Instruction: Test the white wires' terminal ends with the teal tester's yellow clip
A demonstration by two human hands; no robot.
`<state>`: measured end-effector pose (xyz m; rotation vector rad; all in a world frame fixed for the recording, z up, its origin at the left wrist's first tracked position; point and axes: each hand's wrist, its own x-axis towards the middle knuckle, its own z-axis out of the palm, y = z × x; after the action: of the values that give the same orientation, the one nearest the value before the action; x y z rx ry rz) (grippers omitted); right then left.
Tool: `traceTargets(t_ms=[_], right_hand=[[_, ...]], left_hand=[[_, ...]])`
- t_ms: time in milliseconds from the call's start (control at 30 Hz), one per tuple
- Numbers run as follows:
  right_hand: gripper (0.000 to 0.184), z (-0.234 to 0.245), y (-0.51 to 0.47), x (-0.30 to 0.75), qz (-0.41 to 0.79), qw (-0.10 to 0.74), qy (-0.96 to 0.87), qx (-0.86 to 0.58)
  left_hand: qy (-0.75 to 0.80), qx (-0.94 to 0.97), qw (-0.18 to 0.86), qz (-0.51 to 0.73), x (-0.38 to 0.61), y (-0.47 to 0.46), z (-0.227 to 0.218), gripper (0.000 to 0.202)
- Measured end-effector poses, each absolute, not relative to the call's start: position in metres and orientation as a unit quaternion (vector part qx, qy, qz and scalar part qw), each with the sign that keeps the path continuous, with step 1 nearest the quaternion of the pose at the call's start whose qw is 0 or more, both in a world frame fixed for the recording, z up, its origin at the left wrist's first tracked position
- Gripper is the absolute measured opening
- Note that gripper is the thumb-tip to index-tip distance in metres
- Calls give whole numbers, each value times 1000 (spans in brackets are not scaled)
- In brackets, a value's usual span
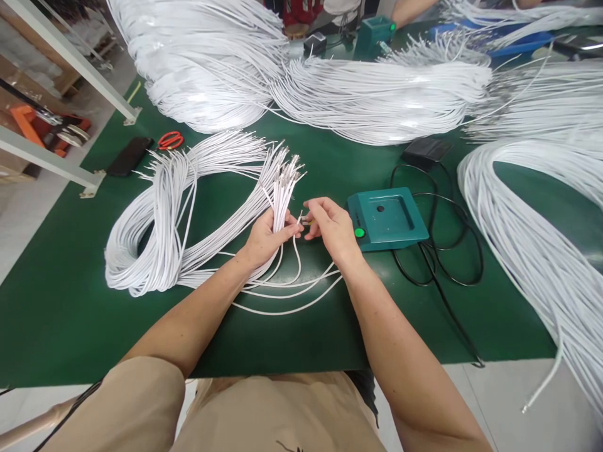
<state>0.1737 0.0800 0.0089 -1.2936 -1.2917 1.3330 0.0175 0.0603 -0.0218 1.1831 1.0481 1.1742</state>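
Note:
My left hand (267, 238) is closed around a bundle of white cables (281, 194), their metal-tipped ends standing up above the fingers. One single cable (296, 251) from the bundle loops down below the left fingertips, its end sticking up at the thumb. Just to the right, my right hand (332, 226) pinches a small metallic piece against that cable end; its exact kind is too small to tell. Beside the right hand sits a green box-shaped device (386, 216) with a recessed top and a lit green button (360, 233).
A coiled cable bundle (141, 245) lies at left, near a black phone (130, 157) and red-handled scissors (170, 140). Large cable heaps (377, 100) cover the back; another bundle (522, 251) hangs over the right edge. A black cord (440, 301) trails from the device. Another person's arm (412, 9) shows behind.

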Motion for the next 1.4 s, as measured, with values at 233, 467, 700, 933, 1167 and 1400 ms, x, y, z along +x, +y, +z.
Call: traceTargets(t_ms=[233,467,700,933,1167,1400], right_hand=[[17,3,81,174,496,382,-619,-474],[18,4,80,175,369,398,-693,-475],[27,4,76,178,104,333,-833,-431],[20,17,76,195,-43,191,-852,-486],[20,21,81,206,-24,112,-865,-488],[23,17,88,207,-49,117,-867,-482]], left_hand=[[442,486,552,513,18,60,-19,33],[439,440,591,513,19,59,-13,41],[390,410,692,449,10,63,-12,46],[438,429,661,433,11,66,-18,53],[483,459,607,433,15,66,-21,50],[527,499,552,410,18,69,-25,50]])
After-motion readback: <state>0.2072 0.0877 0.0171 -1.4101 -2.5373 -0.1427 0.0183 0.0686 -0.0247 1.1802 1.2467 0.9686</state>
